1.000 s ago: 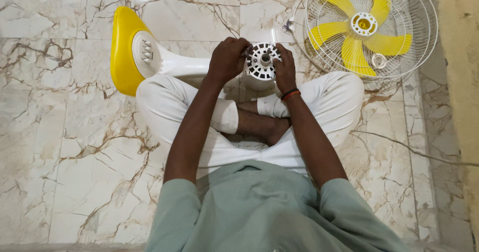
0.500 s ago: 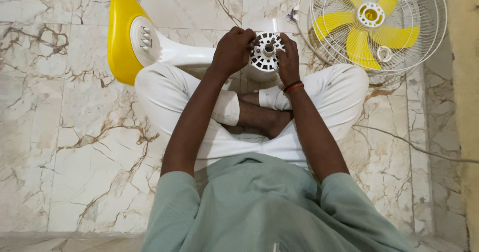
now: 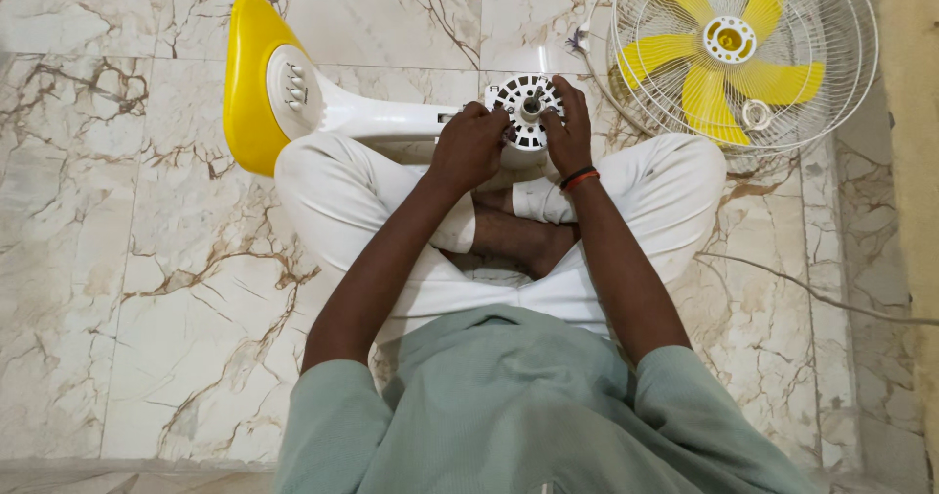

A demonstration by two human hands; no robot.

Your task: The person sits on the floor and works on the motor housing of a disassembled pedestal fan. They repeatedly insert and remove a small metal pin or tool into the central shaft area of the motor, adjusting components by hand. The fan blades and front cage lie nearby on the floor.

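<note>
Centrally, far from the seated person's trunk: white fan motor housing [image 3: 528,112], round, slotted face up with a short shaft at its middle, lying over the crossed legs. Left hand [image 3: 468,150]: fingers curled tight against the housing's left edge, gripping it. Right hand [image 3: 567,122]: fingers narrow, pressed on the right rim; dark and red bands on the wrist. White stand neck [image 3: 381,117] runs left from the housing to a yellow base [image 3: 246,83] with a button panel. Far right: wire guard [image 3: 831,54] on the marble floor [image 3: 147,289], holding yellow blades [image 3: 699,93]. Near right: thin cord [image 3: 802,289] across the tiles.
</note>
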